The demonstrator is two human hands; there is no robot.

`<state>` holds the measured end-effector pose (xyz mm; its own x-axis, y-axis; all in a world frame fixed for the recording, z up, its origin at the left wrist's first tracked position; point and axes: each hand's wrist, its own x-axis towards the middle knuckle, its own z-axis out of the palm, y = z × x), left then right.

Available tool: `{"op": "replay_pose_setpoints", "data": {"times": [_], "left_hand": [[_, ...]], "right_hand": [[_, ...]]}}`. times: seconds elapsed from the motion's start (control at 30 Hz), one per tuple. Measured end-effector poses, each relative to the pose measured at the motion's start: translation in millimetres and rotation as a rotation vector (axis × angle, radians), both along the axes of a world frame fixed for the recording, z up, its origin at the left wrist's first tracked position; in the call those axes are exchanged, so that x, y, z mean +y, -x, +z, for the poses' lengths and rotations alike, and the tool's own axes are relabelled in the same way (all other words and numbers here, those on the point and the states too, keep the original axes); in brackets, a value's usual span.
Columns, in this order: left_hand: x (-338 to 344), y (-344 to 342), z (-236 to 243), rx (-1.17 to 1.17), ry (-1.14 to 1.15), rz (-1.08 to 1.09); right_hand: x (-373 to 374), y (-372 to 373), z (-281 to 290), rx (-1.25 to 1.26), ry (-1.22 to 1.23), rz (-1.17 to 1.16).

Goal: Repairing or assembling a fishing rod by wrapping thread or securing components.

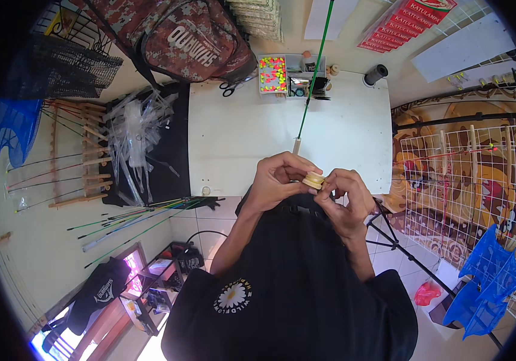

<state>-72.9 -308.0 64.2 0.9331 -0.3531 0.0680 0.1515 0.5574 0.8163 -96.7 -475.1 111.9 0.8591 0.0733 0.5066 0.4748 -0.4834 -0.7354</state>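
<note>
Close to my body, at the table's front edge, a small pale wooden spool (313, 180) is held between both hands. My left hand (277, 182) is closed, pinching the spool from its left side with thumb and fingers. The fingertips of my right hand (349, 203) are pressed together at the spool's right side; whether they also grip a thread is too small to tell. A thin green fishing rod (316, 78) runs from the top of the view down to a pale wooden handle (297, 145), whose lower end disappears behind my left hand.
The white table (240, 138) bears a divided tray (272, 94) with bright small floats, black scissors (227, 89) and a dark cylinder (376, 74). A camouflage backpack (186, 45) stands at the back left. Several loose rods (131, 219) lie left; a black tripod leg (411, 259) is right.
</note>
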Motion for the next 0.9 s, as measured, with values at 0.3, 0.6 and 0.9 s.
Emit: {"op": "replay_pose_setpoints", "data": {"times": [0.3, 0.6, 0.9], "left_hand": [[-8, 4, -1, -0.029, 0.004, 0.092], [-16, 2, 8, -0.071, -0.183, 0.216], [-12, -2, -6, -0.056, -0.16, 0.149]], "right_hand": [[0, -1, 0, -0.082, 0.142, -0.134], [-2, -2, -6, -0.056, 0.16, -0.22], [-20, -15, -7, 0.611, -0.346, 0.218]]}}
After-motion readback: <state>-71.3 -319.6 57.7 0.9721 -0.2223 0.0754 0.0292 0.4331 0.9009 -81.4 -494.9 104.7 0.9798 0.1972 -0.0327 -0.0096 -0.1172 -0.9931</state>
